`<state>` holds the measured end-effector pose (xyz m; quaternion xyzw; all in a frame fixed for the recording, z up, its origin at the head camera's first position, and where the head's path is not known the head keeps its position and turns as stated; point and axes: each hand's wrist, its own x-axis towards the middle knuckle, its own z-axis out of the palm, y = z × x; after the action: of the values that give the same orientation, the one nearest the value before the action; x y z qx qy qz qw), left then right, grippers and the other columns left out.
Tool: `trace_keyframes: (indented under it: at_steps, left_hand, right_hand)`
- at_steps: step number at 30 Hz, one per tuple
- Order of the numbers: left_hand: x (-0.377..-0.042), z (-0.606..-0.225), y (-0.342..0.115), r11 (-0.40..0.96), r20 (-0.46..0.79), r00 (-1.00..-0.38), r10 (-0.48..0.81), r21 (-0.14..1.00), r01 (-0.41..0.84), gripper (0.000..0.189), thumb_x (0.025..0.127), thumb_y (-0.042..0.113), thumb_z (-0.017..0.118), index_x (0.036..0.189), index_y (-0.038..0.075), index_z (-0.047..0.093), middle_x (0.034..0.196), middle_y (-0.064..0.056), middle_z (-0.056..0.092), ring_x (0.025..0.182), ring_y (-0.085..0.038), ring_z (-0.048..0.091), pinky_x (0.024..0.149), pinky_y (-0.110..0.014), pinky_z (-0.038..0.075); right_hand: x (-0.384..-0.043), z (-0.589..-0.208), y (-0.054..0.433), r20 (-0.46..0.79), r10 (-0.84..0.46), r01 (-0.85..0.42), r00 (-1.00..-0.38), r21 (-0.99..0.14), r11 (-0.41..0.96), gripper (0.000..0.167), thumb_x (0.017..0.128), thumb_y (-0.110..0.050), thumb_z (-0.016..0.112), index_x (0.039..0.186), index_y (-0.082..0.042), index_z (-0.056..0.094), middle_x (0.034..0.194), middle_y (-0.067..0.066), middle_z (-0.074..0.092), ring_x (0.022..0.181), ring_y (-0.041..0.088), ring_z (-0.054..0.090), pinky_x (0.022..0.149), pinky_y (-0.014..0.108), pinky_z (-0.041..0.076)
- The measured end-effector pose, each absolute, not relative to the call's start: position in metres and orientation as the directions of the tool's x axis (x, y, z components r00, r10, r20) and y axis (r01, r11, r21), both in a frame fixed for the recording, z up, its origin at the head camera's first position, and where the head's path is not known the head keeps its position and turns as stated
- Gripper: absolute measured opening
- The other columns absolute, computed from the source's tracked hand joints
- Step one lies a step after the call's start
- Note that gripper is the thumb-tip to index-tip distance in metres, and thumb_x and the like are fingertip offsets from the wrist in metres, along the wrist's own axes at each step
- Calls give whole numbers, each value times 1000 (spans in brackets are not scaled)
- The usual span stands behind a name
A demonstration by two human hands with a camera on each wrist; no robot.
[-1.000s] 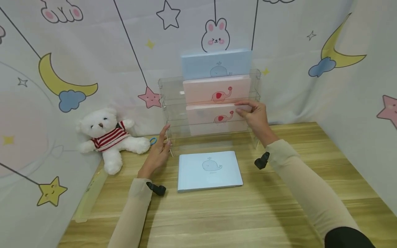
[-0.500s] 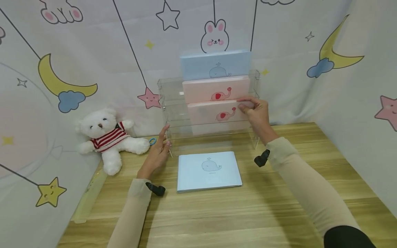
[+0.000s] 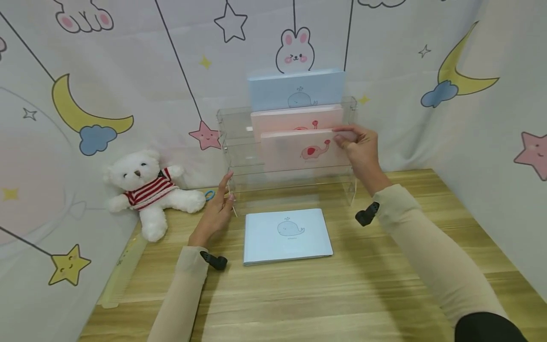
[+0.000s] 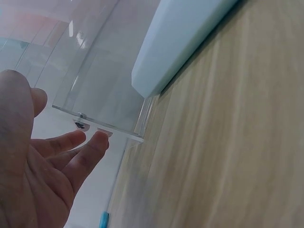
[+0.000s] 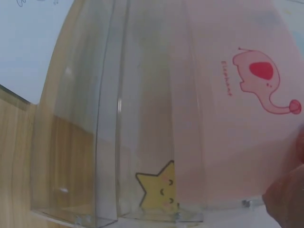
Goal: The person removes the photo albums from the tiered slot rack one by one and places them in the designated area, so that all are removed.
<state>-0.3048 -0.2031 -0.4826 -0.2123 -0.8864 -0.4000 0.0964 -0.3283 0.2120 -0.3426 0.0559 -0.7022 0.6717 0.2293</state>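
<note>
A clear acrylic rack stands at the back of the table. My right hand pinches the upper right corner of a pink booklet with a red elephant, thumb in front. The right wrist view shows this booklet above the rack's lower front panels. Behind it stand another pink elephant booklet and, higher up, a blue whale booklet. My left hand has its fingertips against the rack's left side; in the left wrist view its fingers look nearly straight there.
A light blue whale booklet lies flat before the rack. On the left sit a white teddy bear in a striped shirt, a blue ring and a pale yellow comb. A printed curtain hangs behind.
My right hand has risen and moved slightly right, drawing the front pink booklet upward, so it covers more of the pink one behind. My left hand has stayed against the rack.
</note>
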Motion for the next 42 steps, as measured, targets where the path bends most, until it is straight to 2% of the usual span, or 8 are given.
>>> trace_keyframes:
  at_steps: [12,18,23,26,33,37,42]
  left_hand:
    - [-305,-482,-201,589,343,-893,291,672,450,70,114,14,47,171,38,16,126,-31,70,139,-51,58,107,-72,47]
    - [-306,-483,-200,582,326,-896,301,681,444,69,115,14,46,171,38,14,139,-34,64,140,-52,57,108,-73,47]
    - [-305,-483,-201,591,326,-898,294,677,439,69,115,15,46,171,38,14,141,-35,62,132,-50,63,106,-71,49]
    - [-305,-482,-202,595,327,-900,288,675,436,68,115,16,46,171,38,15,139,-34,64,130,-50,64,105,-71,49]
    - [-305,-482,-202,596,336,-897,287,670,442,69,114,13,47,171,36,15,127,-30,69,139,-50,58,108,-72,47]
    - [-305,-481,-201,601,332,-900,283,670,436,68,115,14,46,171,36,16,123,-28,70,139,-50,58,108,-71,47]
    - [-305,-482,-202,607,320,-905,281,671,426,66,116,18,45,171,37,15,135,-33,66,138,-51,59,107,-71,48]
  right_hand:
    - [-320,-331,228,424,250,-446,-871,-895,-34,16,93,5,79,99,-8,86,98,-8,80,92,10,74,82,22,59]
    - [-315,-327,232,436,259,-473,-862,-876,-100,16,91,9,79,98,-3,86,98,-3,80,91,12,75,82,23,60]
    - [-310,-324,235,420,274,-465,-865,-876,-126,16,91,10,78,100,-1,85,103,-1,79,96,14,74,84,24,61]
    - [-306,-325,238,396,273,-444,-877,-884,-143,15,91,8,78,101,-1,85,106,1,78,99,16,74,86,25,61]
    - [-295,-338,252,374,291,-428,-881,-891,-151,13,91,4,81,103,0,84,101,-2,79,99,17,73,88,26,60]
    - [-287,-345,261,369,306,-429,-878,-889,-160,13,90,4,81,103,1,83,101,-2,78,98,16,72,89,26,59]
    - [-275,-349,268,362,320,-430,-875,-886,-172,13,89,9,80,100,3,83,99,0,77,93,15,73,85,24,60]
